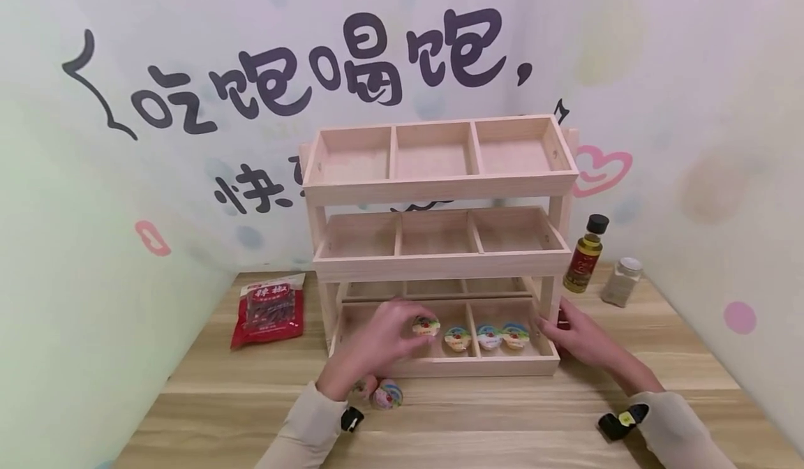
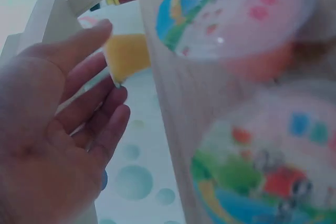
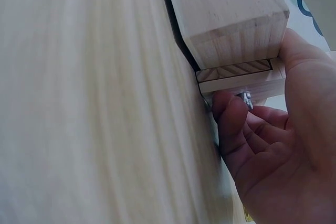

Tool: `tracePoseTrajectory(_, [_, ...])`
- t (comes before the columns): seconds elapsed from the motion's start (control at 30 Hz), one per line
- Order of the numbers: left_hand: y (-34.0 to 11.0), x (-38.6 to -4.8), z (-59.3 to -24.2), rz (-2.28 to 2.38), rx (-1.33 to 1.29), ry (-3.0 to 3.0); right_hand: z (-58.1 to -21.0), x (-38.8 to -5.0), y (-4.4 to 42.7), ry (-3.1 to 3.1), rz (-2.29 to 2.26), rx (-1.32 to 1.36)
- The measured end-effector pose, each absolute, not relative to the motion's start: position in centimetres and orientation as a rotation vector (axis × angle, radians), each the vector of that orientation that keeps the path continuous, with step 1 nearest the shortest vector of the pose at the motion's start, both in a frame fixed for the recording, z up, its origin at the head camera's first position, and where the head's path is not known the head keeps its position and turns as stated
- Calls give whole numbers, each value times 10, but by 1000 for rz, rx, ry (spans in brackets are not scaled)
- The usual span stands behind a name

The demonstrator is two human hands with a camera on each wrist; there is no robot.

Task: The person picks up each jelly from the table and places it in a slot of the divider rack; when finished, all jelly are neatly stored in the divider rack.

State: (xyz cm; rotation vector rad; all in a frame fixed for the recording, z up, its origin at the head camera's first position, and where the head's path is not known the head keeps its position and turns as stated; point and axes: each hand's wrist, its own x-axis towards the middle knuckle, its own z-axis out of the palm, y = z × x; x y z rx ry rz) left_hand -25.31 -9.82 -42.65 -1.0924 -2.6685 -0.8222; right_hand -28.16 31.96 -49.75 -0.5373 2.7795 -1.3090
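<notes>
Jelly cup [image 1: 426,326], orange-yellow in the left wrist view, is at the middle compartment of the bottom tray [image 1: 477,368]; cannot tell if its base touches the floor there. Left hand [image 1: 384,340] pinches it between thumb and fingertips, the other fingers loosely bent. Just right of it, same compartment: a second cup [image 1: 457,339]. Past the divider [image 1: 474,331], two more cups [image 1: 502,337] sit side by side in the right compartment.

Right hand [image 1: 581,333] grips the right end of the wooden rack [image 1: 440,268], fingers curled, close to a metal bolt [image 3: 245,99].

Below the left wrist, a pair of cups [image 1: 387,394] on the table [image 1: 502,427], one partly hidden. Left of the rack, a red packet [image 1: 270,308] lies flat; right, a dark-capped bottle [image 1: 584,263] and a white-lidded jar [image 1: 622,284] stand near each other. Behind, a wall [image 1: 691,71] with black lettering.
</notes>
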Motion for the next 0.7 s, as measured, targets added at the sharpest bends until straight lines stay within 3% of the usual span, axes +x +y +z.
tracePoseTrajectory(0.7, [-98,-264,-449,-871,-1063,-2759,-497,-280,319,2794,-1290,-517])
